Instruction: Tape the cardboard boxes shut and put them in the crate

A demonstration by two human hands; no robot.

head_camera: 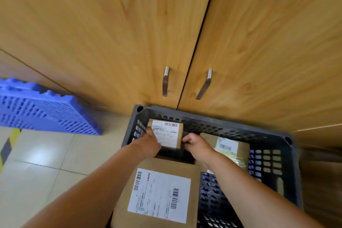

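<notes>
Blue crate (42,109): on the tiled floor (37,163) at far left, well apart from the grey crate.
Left hand (149,144): fingers curled round the small box's left side, gripping it.
Small box (167,133): label up, in the grey crate's far-left corner, between both hands.
Large box (159,192): label up, at the crate's near-left edge.
Right hand (196,144): fingers curled, gripping the small box's right side.
Third box (233,149): near the crate's far wall, just beside the right hand.
Grey crate (288,155): against the cabinet doors (111,24).

Barcoded white labels (166,133), print too blurred to read: on the small box (179,136) between the fingers (150,132), the big box (166,164) below them, the third box (242,151) to their right.
</notes>
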